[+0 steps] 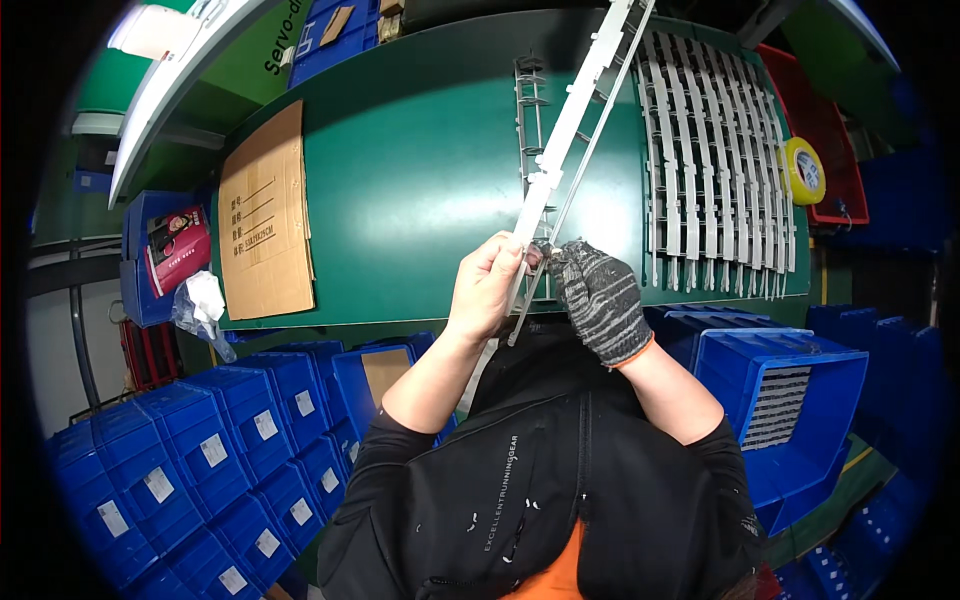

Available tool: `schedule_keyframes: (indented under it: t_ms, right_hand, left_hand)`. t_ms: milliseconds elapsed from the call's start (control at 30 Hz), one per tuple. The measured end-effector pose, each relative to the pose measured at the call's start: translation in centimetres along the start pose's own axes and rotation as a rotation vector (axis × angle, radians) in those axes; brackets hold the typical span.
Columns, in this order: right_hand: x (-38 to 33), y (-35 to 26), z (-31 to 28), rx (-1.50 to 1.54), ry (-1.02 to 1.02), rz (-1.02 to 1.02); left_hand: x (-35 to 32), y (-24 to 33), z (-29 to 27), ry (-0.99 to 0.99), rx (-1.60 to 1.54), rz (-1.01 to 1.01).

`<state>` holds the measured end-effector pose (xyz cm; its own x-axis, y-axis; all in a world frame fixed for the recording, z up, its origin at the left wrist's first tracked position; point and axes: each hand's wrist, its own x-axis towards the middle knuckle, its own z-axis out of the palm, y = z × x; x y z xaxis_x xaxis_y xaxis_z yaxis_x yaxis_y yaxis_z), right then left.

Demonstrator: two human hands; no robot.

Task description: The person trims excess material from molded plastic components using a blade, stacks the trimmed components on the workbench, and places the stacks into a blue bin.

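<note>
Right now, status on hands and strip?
Left hand bare, gripping white strip. Right hand gloved, pinching its lower end. More strips on table, clear of hands.

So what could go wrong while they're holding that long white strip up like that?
The long white strip is pinched only at its lower end, by the bare left hand and gloved right hand, so it might flex or snap. Its far end reaches over the row of white strips on the green table and could knock them askew. The ungloved hand may get nicked by an edge.
</note>
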<state>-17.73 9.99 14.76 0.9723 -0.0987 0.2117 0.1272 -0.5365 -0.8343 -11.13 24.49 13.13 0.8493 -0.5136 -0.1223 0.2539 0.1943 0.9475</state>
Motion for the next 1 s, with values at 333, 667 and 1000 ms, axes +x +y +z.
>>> schedule_keyframes:
  t_ms: [333, 667, 1000]
  right_hand:
    - [0.9, 0.8, -2.5, 1.049, 0.073, 0.722]
    - [3.9, -0.5, -1.7, 0.973, 0.149, 0.624]
    - [4.6, 0.2, -1.4, 0.059, 0.071, 0.144]
  left_hand:
    - [-0.5, -1.6, -2.6, 0.07, 0.343, 0.016]
    - [-1.1, 0.8, -2.1, -0.202, -0.009, -0.09]
    - [-1.4, 2.0, -2.7, 0.035, -0.093, -0.283]
